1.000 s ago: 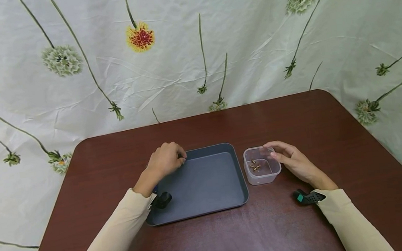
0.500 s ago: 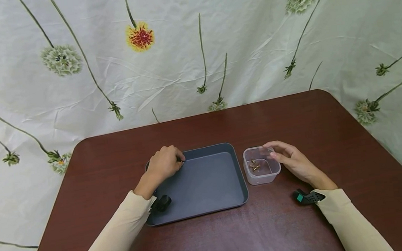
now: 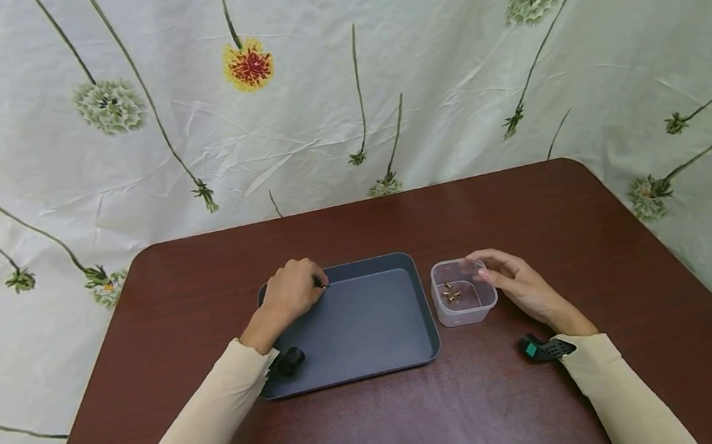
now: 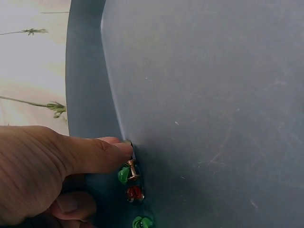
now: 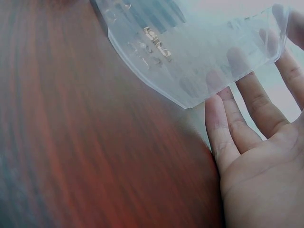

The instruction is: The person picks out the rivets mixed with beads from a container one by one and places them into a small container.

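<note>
My left hand (image 3: 292,289) reaches over the back left of a dark grey tray (image 3: 377,373). In the left wrist view its thumb and forefinger pinch a tiny piece, mostly hidden, against the tray's inner edge. Along that edge below the fingertips lie a green-and-gold spool-shaped piece (image 4: 128,173), a red one (image 4: 135,193) and another green one (image 4: 142,222). My right hand (image 3: 523,288) holds the right side of a clear plastic box (image 3: 466,317), thumb at the rim and fingers round its far corner. Several small gold pieces (image 3: 451,293) lie inside the box.
Tray and box stand side by side on a dark red-brown table (image 3: 376,427). A white flowered cloth (image 3: 319,111) hangs behind the table's far edge. A black wrist camera (image 3: 288,361) on the left wrist hangs over the tray.
My left hand has come slightly down and left toward the tray's edge, then stayed there. The right hand and the box have not moved.
</note>
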`<state>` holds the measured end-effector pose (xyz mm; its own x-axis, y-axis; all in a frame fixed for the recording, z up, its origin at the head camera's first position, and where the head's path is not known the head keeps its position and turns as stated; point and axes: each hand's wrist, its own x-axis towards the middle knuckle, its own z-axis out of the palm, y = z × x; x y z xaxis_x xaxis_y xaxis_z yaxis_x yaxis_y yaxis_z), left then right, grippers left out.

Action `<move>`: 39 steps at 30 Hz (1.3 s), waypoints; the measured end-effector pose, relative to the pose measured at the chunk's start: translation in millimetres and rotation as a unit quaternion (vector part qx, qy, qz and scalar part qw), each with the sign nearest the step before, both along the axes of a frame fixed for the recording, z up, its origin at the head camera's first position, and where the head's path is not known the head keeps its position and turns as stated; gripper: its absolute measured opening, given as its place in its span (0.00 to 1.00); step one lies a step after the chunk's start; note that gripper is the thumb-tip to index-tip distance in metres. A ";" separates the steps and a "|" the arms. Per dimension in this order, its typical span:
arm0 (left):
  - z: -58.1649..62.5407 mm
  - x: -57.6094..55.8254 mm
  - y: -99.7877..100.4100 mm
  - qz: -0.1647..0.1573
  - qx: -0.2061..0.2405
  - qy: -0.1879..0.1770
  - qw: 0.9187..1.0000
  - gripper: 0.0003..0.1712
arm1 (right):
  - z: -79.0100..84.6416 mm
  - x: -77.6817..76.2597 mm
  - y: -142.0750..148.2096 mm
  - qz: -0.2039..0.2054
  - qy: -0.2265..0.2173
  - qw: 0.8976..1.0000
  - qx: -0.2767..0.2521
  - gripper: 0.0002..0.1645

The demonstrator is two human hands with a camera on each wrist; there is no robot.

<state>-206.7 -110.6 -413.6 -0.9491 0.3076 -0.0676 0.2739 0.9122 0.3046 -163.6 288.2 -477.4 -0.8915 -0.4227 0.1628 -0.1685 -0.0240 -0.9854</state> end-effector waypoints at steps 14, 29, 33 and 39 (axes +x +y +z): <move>-3.3 1.4 1.8 -0.006 -0.015 0.028 0.999 0.04 | -1.7 -0.2 0.4 0.000 0.005 1.000 0.002 0.21; -3.8 1.3 1.9 -0.005 -0.012 0.028 1.000 0.03 | -2.2 -0.8 0.3 -0.012 0.008 1.000 0.014 0.20; -4.0 1.3 2.0 -0.005 -0.010 0.028 1.000 0.03 | -2.3 -1.1 0.3 -0.008 0.007 1.000 0.010 0.20; -3.9 1.7 2.4 -0.004 -0.010 0.023 1.000 0.03 | -0.2 -0.1 -0.3 -0.011 0.001 1.000 0.013 0.22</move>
<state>-205.0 -108.1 -417.5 -0.9488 0.3144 -0.0300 0.2947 0.9154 0.2743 -163.7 287.9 -477.7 -0.9005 -0.4064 0.1545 -0.1714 0.0051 -0.9852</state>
